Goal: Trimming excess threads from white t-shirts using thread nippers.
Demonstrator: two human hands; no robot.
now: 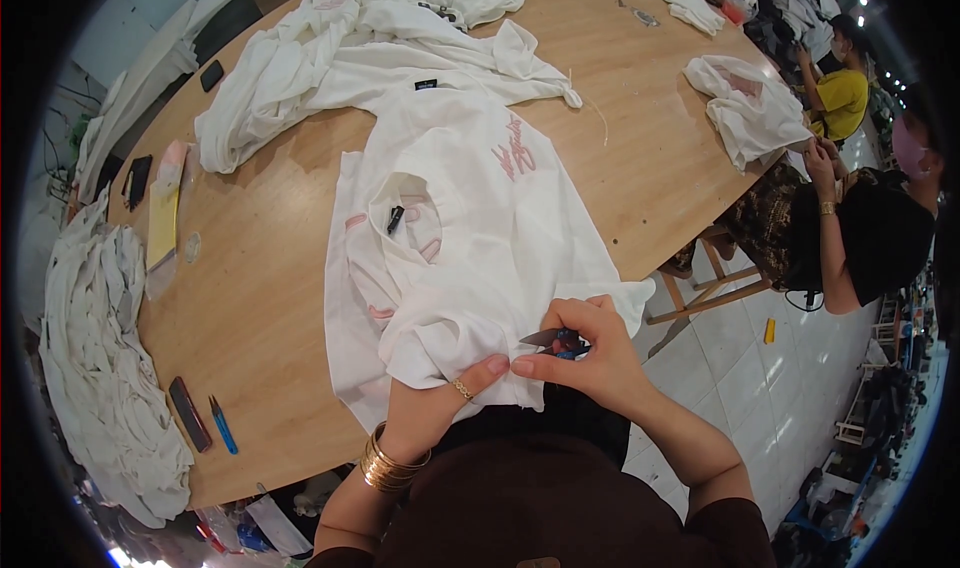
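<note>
A white shirt (480, 218) with pink lettering and a dark neck label lies over the table's near edge and onto my lap. My left hand (440, 398) pinches a fold of its cloth between thumb and fingers; most of those fingers are under the fabric. Close beside it, my right hand (590, 348) is wrapped round small blue-handled thread snips (565, 344), their dark blades pointing left over the cloth. The right thumb tip presses at the same edge of the shirt, almost touching the left thumb.
More white shirts heap on the far side of the wooden table (270, 288). A white garment pile (100, 368) hangs at the left, near blue tweezers (222, 425) and a dark red case (190, 414). At the right, a seated co-worker (860, 228) handles another white garment (745, 108).
</note>
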